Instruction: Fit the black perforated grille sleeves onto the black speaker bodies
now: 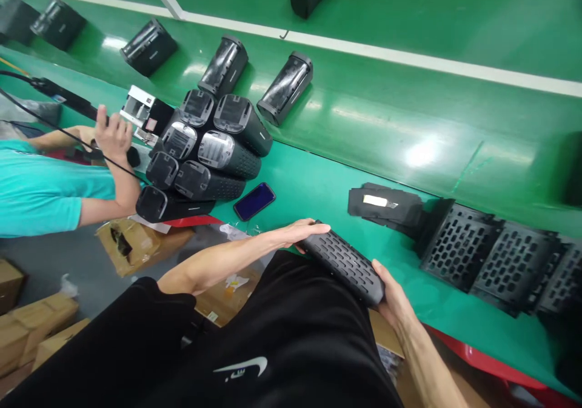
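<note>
Between my two hands is a black plastic housing [348, 261] with rows of oblong slots, held at a slant against the front of my shirt, near the bench edge. My left hand [302, 232] grips its far left end, thumb lying on top. At the opposite end my right hand [388, 287] is closed around the corner, with part of the fingers hidden beneath. Beyond the housing, a pile of dark flat sheets [407, 209] lies on the bench with a small cutter knife [377, 200] on it. A phone [254, 202] rests to the left of these.
Several black housings [222, 147] are stacked at the left, beside a co-worker's hand [113, 132] gripping a corded tool [63, 96]. Slotted black panels [459, 244] stand at the right. More units [286, 86] sit on the green conveyor [386, 117]. Cardboard boxes [136, 247] lie below.
</note>
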Demonstrator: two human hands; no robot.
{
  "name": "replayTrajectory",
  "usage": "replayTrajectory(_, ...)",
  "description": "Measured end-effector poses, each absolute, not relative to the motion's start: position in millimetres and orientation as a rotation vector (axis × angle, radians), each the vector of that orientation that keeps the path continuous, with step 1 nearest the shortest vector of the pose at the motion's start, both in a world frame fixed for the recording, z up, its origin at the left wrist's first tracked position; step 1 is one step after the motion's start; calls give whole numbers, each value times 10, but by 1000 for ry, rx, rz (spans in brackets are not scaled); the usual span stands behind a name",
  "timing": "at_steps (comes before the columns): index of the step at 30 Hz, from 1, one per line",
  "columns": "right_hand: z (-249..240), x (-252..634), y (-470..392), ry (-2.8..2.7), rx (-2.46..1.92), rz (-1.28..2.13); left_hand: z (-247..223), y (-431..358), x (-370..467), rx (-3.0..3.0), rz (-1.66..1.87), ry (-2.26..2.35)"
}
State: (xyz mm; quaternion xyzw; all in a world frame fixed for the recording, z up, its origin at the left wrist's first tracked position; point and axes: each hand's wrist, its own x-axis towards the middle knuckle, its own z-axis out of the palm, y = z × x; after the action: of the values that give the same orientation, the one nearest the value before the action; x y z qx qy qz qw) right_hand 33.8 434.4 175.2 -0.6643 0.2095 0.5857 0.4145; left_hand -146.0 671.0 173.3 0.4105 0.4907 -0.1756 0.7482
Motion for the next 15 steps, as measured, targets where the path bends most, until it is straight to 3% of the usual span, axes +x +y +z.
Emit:
replayTrajectory(6, 1938, 470, 4206, 165, -1655, 1611, 1872, 6843, -1391, 907, -311, 1091)
replayTrajectory(10, 1990, 600, 4360, -2, -1672, 1531, 1913, 7186, -1234, 975, -178, 1074)
replayTrajectory(15, 1855, 1257, 5422, 81, -1470, 1211, 2391, 7621, -763, 895, 390, 1036)
